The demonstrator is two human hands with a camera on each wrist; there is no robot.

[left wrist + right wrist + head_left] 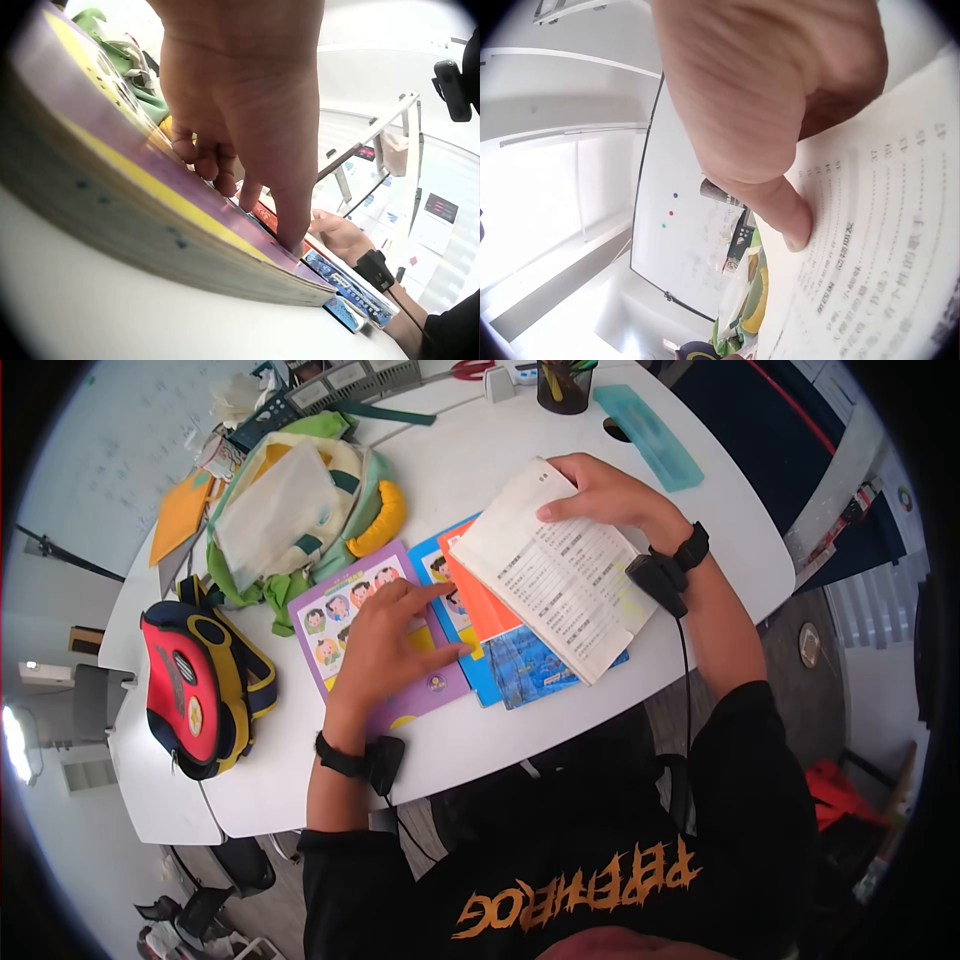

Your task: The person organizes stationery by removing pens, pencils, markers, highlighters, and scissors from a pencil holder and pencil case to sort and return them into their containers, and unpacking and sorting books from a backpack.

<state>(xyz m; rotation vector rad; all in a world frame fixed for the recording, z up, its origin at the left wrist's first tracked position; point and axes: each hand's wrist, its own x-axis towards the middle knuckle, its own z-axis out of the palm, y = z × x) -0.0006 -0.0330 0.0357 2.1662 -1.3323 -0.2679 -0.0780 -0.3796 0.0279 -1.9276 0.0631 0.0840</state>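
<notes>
In the head view my right hand (600, 495) grips a book (560, 575) at its far edge, showing a page of printed contents. The thumb (799, 229) lies flat on this page in the right wrist view, with the other fingers behind the book. My left hand (385, 650) rests over a purple book (445, 685) with cartoon faces, its thumb and forefinger spread toward the neighbouring books. Under and beside the held book lie an orange book (490, 605), a dark blue book (525, 665) and a light blue book (487, 688), all overlapping.
A red and navy pencil case or small bag (190, 690) stands at the left of the white table (290, 795). Behind it are a green and cream backpack (370, 470) and an orange envelope (182, 515). A mesh pen holder (563, 395) and a teal strip (650, 440) lie at the back.
</notes>
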